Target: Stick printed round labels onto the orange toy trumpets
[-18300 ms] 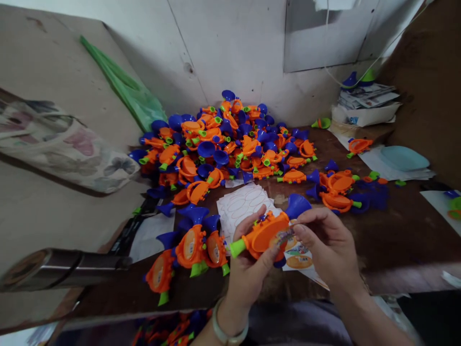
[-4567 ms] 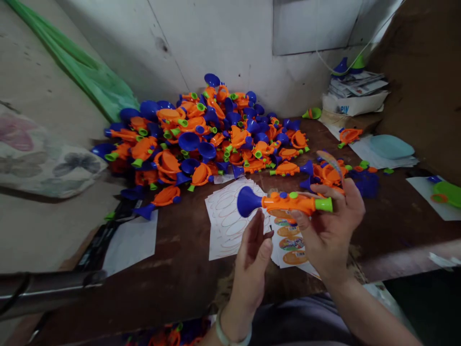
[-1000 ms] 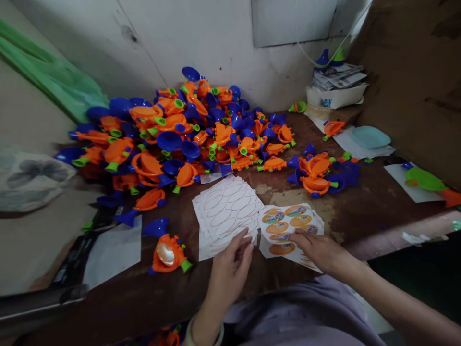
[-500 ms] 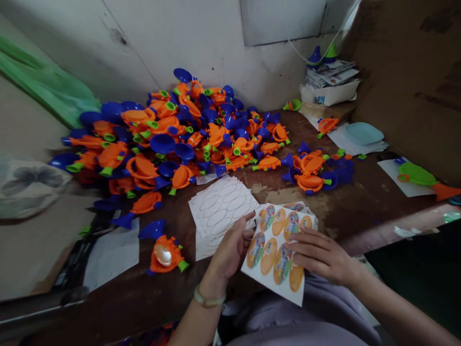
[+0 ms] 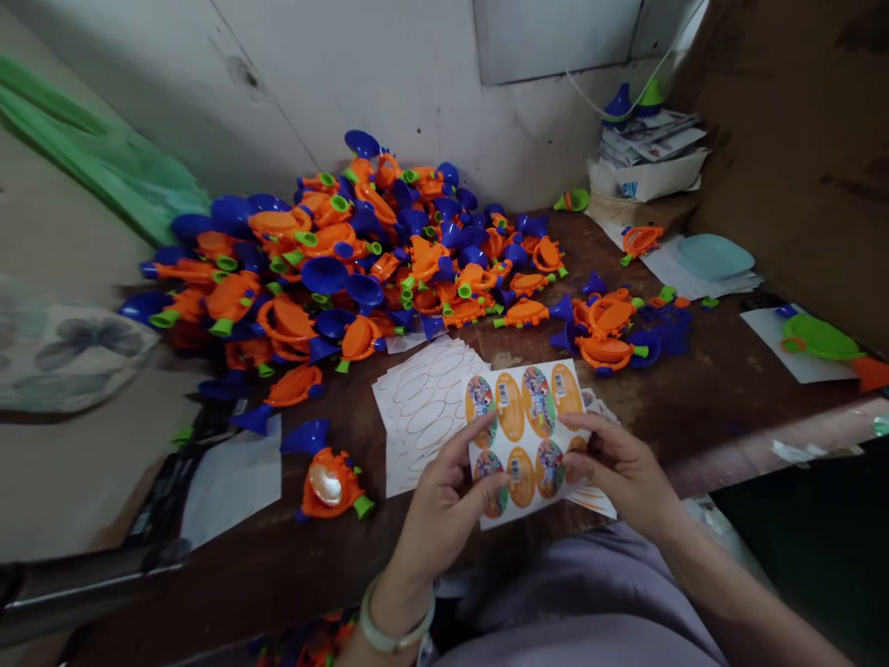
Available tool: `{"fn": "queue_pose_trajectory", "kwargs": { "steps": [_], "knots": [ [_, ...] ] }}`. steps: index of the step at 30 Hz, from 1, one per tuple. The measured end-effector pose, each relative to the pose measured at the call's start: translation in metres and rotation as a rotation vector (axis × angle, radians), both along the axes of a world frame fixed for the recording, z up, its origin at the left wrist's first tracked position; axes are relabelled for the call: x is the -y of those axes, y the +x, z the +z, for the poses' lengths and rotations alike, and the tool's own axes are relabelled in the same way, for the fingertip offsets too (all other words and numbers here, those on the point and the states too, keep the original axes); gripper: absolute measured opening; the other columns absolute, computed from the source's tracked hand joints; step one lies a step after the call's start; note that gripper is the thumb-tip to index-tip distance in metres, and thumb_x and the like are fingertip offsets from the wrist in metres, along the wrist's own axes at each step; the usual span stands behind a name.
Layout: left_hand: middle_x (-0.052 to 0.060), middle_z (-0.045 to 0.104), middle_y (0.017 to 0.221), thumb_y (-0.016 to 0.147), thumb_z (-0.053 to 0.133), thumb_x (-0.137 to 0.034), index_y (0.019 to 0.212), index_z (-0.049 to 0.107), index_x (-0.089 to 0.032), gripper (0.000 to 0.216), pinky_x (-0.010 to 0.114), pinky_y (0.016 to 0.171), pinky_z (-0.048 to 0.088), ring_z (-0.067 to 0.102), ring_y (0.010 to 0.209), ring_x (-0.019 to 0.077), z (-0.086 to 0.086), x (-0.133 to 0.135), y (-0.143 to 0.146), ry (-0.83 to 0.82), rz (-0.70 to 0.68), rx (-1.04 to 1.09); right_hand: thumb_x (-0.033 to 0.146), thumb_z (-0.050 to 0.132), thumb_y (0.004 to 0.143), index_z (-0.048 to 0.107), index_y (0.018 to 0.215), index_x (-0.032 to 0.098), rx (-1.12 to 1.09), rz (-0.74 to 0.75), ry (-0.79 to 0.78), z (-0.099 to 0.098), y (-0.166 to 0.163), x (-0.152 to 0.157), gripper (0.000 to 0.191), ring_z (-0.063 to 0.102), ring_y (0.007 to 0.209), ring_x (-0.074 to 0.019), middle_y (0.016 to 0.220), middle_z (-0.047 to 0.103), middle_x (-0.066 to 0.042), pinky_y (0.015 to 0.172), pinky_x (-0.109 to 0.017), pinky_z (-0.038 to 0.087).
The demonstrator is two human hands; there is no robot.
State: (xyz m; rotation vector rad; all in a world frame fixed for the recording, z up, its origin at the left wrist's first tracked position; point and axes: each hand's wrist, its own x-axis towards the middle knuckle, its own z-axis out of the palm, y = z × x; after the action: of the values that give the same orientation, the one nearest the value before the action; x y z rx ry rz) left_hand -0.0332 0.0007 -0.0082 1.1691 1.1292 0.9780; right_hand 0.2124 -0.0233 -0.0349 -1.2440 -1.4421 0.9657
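Between both hands, a white sticker sheet [image 5: 524, 445] is held up, bearing rows of oval stickers in orange and mixed colours. My left hand [image 5: 448, 496] pinches its left edge, thumb on the front. At the right edge, my right hand [image 5: 625, 472] grips it the same way. More sticker sheets [image 5: 595, 498] lie partly hidden behind it. Just left of it, used backing sheets [image 5: 423, 394] with empty oval outlines form a loose stack on the table. An orange toy trumpet [image 5: 331, 482] with a blue bell and a shiny oval stands left of my left hand.
A large heap of orange and blue toy trumpets [image 5: 333, 250] fills the back left against the wall. Several loose ones [image 5: 607, 329] lie at centre right. Farther right are a light blue dish [image 5: 715, 257], a box of papers [image 5: 649, 171] and a green toy trumpet [image 5: 823, 335].
The sticker sheet has been raised and turned squarer to me. My left hand has moved onto its left edge, and my right hand has shifted from lying across it to pinching its edge.
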Motion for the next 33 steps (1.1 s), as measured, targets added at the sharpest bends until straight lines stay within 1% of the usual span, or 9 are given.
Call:
{"fn": "queue_pose_trajectory", "kwargs": {
  "steps": [4, 8, 12, 15, 17, 20, 25, 31, 33],
  "knots": [
    [0.002, 0.084, 0.087, 0.084, 0.081, -0.026, 0.133, 0.079, -0.022, 0.049, 0.021, 0.058, 0.053, 0.067, 0.061, 0.0129, 0.003, 0.003, -0.004, 0.184, 0.025, -0.188, 0.017, 0.077, 0.093, 0.083, 0.117, 0.030, 0.225, -0.150, 0.242, 0.012, -0.009, -0.002, 0.028, 0.076, 0.073, -0.0170, 0.090, 0.082, 0.000, 0.064, -0.025, 0.064],
    [0.003, 0.083, 0.080, 0.081, 0.076, -0.021, 0.101, 0.088, -0.022, 0.023, 0.019, 0.054, 0.048, 0.067, 0.059, 0.0131, 0.006, 0.005, -0.003, 0.298, 0.161, -0.262, 0.005, 0.063, 0.095, 0.084, 0.099, 0.029, 0.484, -0.232, 0.496, 0.024, -0.012, -0.003, 0.032, 0.075, 0.074, -0.0163, 0.085, 0.076, -0.001, 0.065, -0.024, 0.061],
    [-0.001, 0.071, 0.058, 0.081, 0.080, -0.026, 0.074, 0.082, -0.020, 0.009, 0.019, 0.049, 0.044, 0.058, 0.050, 0.0117, 0.016, 0.006, 0.002, 0.245, 0.191, -0.127, 0.011, 0.061, 0.099, 0.083, 0.091, 0.026, 0.687, -0.273, 0.519, 0.032, -0.012, -0.008, 0.028, 0.073, 0.084, -0.0226, 0.094, 0.073, -0.008, 0.070, -0.034, 0.061],
    [-0.003, 0.067, 0.054, 0.085, 0.078, -0.025, 0.075, 0.082, -0.019, 0.012, 0.018, 0.048, 0.041, 0.053, 0.047, 0.0100, 0.022, 0.008, 0.006, 0.292, 0.157, -0.150, 0.015, 0.061, 0.102, 0.082, 0.110, 0.024, 0.844, -0.195, 0.478, 0.040, -0.019, -0.012, 0.024, 0.073, 0.111, -0.0327, 0.115, 0.081, -0.012, 0.088, -0.047, 0.061],
    [-0.002, 0.070, 0.057, 0.087, 0.075, -0.023, 0.079, 0.083, -0.019, 0.011, 0.018, 0.050, 0.042, 0.055, 0.049, 0.0098, 0.026, 0.009, 0.009, 0.330, 0.127, -0.177, 0.021, 0.065, 0.105, 0.078, 0.124, 0.024, 0.824, -0.084, 0.517, 0.048, -0.028, -0.013, 0.024, 0.071, 0.122, -0.0337, 0.122, 0.083, -0.011, 0.099, -0.051, 0.059],
    [0.000, 0.072, 0.061, 0.090, 0.074, -0.024, 0.079, 0.081, -0.018, 0.015, 0.019, 0.053, 0.044, 0.058, 0.053, 0.0108, 0.030, 0.010, 0.010, 0.318, 0.064, -0.162, 0.026, 0.064, 0.108, 0.077, 0.119, 0.025, 0.639, 0.069, 0.602, 0.058, -0.042, -0.016, 0.017, 0.076, 0.114, -0.0255, 0.109, 0.087, -0.005, 0.100, -0.042, 0.061],
    [0.001, 0.067, 0.057, 0.096, 0.075, -0.057, 0.071, 0.075, -0.018, 0.046, 0.023, 0.055, 0.047, 0.058, 0.054, 0.0137, 0.027, 0.013, 0.007, 0.108, -0.039, -0.008, 0.017, 0.062, 0.108, 0.079, 0.112, 0.023, 0.481, 0.030, 0.742, 0.057, -0.051, -0.021, 0.018, 0.079, 0.090, -0.0169, 0.097, 0.087, -0.004, 0.086, -0.030, 0.066],
    [0.001, 0.066, 0.061, 0.087, 0.082, -0.068, 0.071, 0.074, -0.018, 0.053, 0.024, 0.059, 0.048, 0.055, 0.057, 0.0126, 0.012, 0.013, 0.006, -0.078, 0.059, 0.201, 0.012, 0.063, 0.105, 0.081, 0.111, 0.025, 0.574, 0.003, 0.955, 0.049, -0.051, -0.016, 0.022, 0.079, 0.094, -0.0190, 0.089, 0.085, -0.001, 0.092, -0.034, 0.067],
    [0.000, 0.068, 0.067, 0.081, 0.087, -0.069, 0.077, 0.076, -0.019, 0.051, 0.022, 0.057, 0.047, 0.054, 0.058, 0.0116, 0.011, 0.009, 0.005, -0.101, 0.145, 0.213, 0.015, 0.059, 0.108, 0.081, 0.102, 0.030, 0.619, 0.145, 0.980, 0.052, -0.051, -0.006, 0.027, 0.079, 0.090, -0.0148, 0.086, 0.085, 0.006, 0.101, -0.031, 0.066]
  ]
}}
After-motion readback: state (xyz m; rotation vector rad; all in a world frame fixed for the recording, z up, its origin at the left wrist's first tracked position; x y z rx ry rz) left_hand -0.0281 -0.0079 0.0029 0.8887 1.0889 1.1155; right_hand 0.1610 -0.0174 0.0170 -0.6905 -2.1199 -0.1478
